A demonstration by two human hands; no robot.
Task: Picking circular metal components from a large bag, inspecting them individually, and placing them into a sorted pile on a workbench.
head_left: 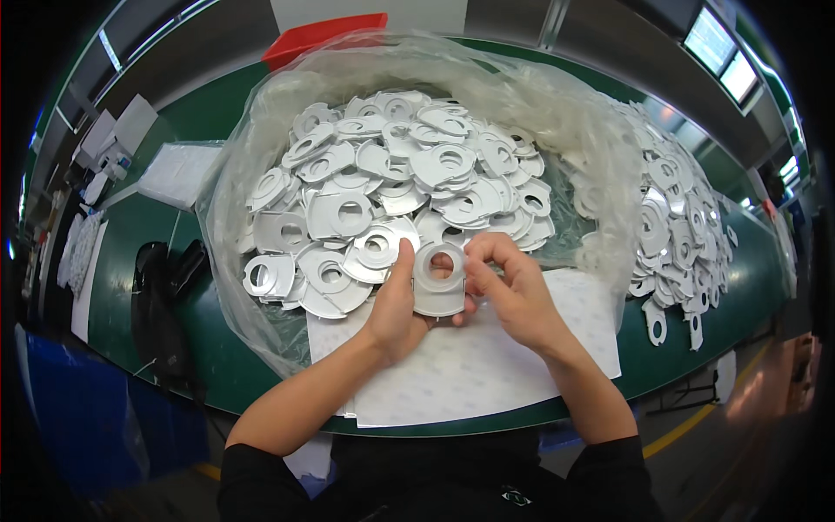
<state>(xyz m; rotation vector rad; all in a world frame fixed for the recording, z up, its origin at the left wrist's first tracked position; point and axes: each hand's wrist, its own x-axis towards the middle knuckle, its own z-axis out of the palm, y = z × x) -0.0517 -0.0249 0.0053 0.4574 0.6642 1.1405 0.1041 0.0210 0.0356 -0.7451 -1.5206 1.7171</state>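
A flat silver-grey metal plate with a round hole [439, 297] is held upright in front of me, over the near edge of a heap of similar plates. My left hand [393, 313] is closed on its left side, with the thumb along the edge and fingers behind it. At its upper right edge, my right hand [520, 300] pinches with thumb and forefinger. The loose heap of silver plates [337, 213] lies in an opened clear plastic bag [228, 217]. Under my wrists are white sheets [487, 383].
More silver plates [657, 222] are piled to the right of the bag on the green table [235, 383]. A red bin [326, 36] stands behind the bag. To the left lie a black bag-like item [161, 313] and a packet of white sheets [180, 174].
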